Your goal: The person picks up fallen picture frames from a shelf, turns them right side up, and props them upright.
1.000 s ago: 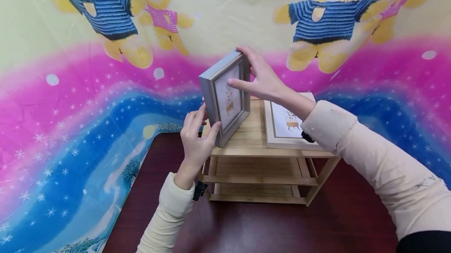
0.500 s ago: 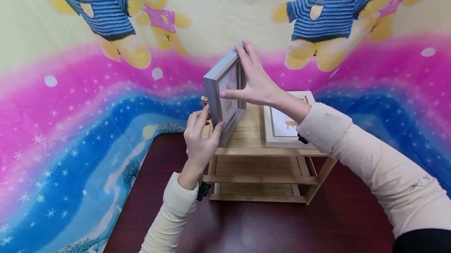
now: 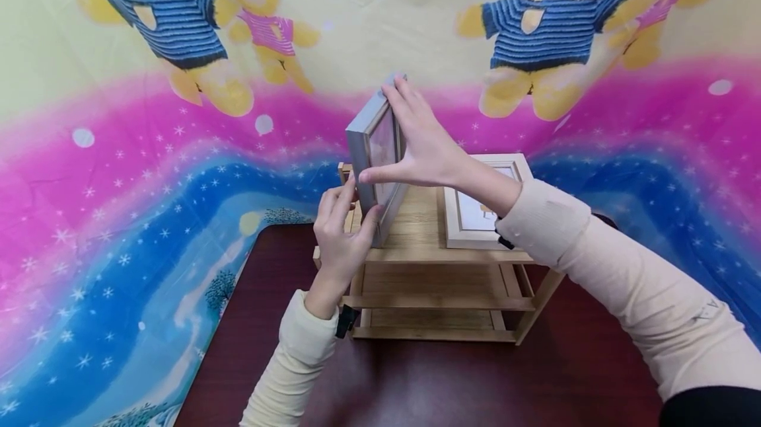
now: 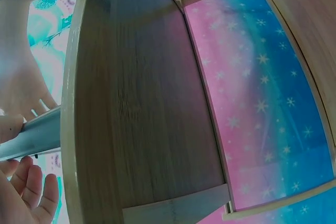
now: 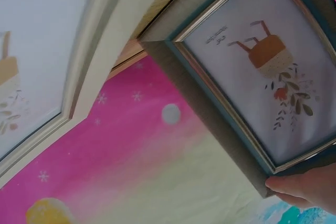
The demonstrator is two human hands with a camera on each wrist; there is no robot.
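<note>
A silver-grey picture frame (image 3: pixel 371 108) stands nearly upright on the left part of a wooden rack's top board (image 3: pixel 422 232), turned almost edge-on in the head view. My left hand (image 3: pixel 341 242) pinches its near lower edge between thumb and fingers. My right hand (image 3: pixel 425 149) spans its front, fingers over the top edge and thumb on the near side edge. The right wrist view shows the frame's picture (image 5: pixel 268 56), a plant in an orange-and-cream footed pot, with right-hand fingers (image 5: pixel 307 187) at one corner. In the left wrist view, the grey edge (image 4: pixel 37 135) lies between fingers.
A cream-white picture frame (image 3: pixel 451 215) lies flat on the rack's right side, partly under my right forearm. Lower slatted shelves (image 3: pixel 440 303) sit below. The rack stands on a dark red table (image 3: pixel 452 387). A bear-printed cloth (image 3: pixel 380 30) hangs close behind.
The grey frame has turned more edge-on to the head view. My right hand has slid left and its thumb has moved to the near edge. The left hand has shifted slightly right.
</note>
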